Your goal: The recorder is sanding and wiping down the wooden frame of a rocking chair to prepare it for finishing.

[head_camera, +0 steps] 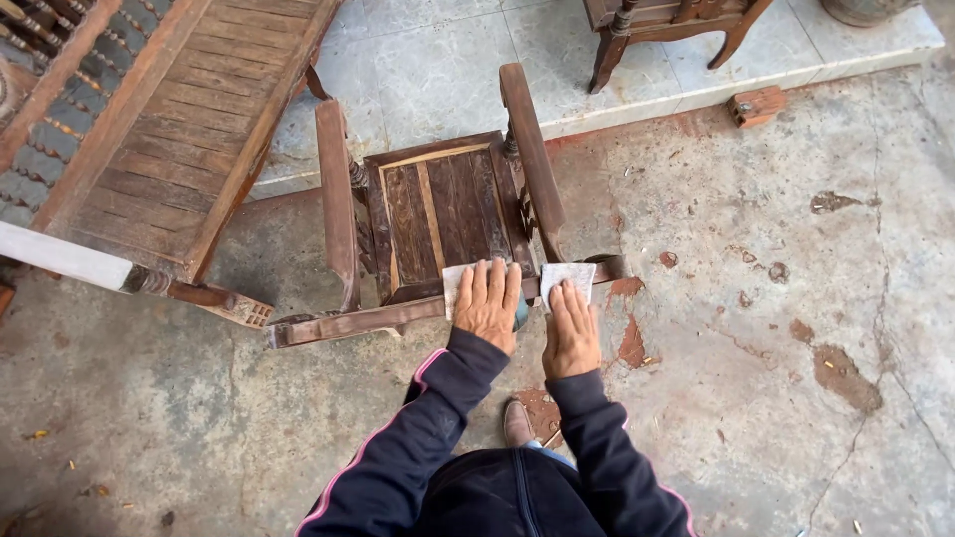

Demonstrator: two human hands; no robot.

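Note:
A worn dark wooden armchair (pixel 438 204) stands below me on the concrete, its slatted seat facing up. My left hand (pixel 487 303) lies flat, fingers together, on a pale sheet of sandpaper (pixel 454 281) over the chair's top back rail (pixel 348 321). My right hand (pixel 570 333) presses flat on a second pale sheet (pixel 569 272) on the same rail, just to the right. Both arms wear dark sleeves with a pink stripe. My brown shoe (pixel 516 424) shows under the rail.
A long wooden bench (pixel 169 129) with a slatted seat lies at the upper left. Legs of another wooden chair (pixel 676 30) stand on the tiled step at the top. A small wooden block (pixel 756 105) rests on the step's edge. Cracked concrete with reddish patches spreads to the right.

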